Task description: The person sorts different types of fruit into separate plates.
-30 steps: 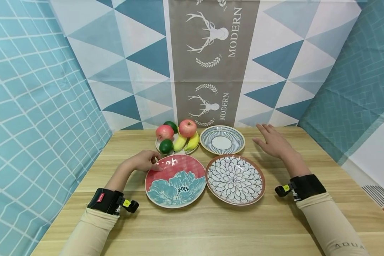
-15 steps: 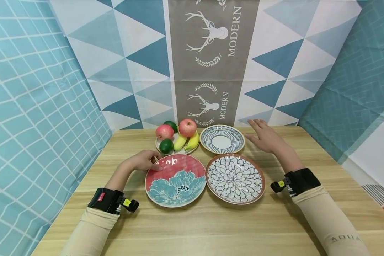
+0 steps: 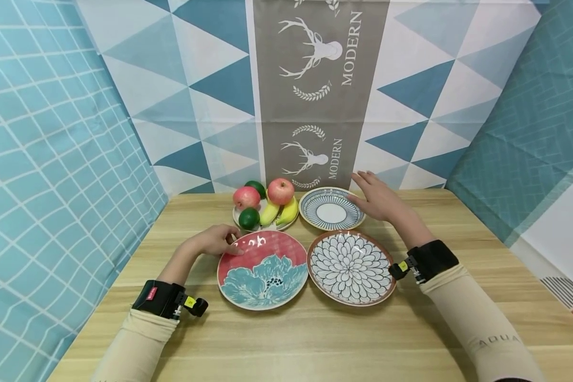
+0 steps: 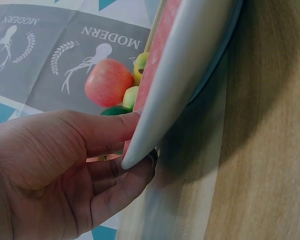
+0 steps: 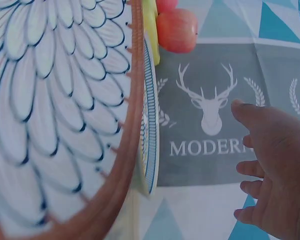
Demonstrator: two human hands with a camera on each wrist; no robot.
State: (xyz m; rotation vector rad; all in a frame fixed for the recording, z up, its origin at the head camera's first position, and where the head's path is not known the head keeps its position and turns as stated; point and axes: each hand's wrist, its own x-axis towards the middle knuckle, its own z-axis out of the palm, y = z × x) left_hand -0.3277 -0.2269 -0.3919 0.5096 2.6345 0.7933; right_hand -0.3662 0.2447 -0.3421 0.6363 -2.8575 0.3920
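Note:
My left hand pinches the upper left rim of a pink plate with a teal flower. In the left wrist view the thumb lies over the rim and the fingers are curled beneath it. My right hand is raised with fingers extended, at the right rim of a blue-striped plate in the head view. In the right wrist view that hand holds nothing. A brown-rimmed plate with a white petal pattern lies below the striped one, close beside the pink plate.
A small white plate at the back left bears a red apple, another pink-red fruit, yellow bananas and green fruit. Patterned cloth hangs behind the wooden table, with blue cloth at both sides.
My right hand has moved left from the right of the striped plate to over its right rim. The left hand and the plates have stayed in place.

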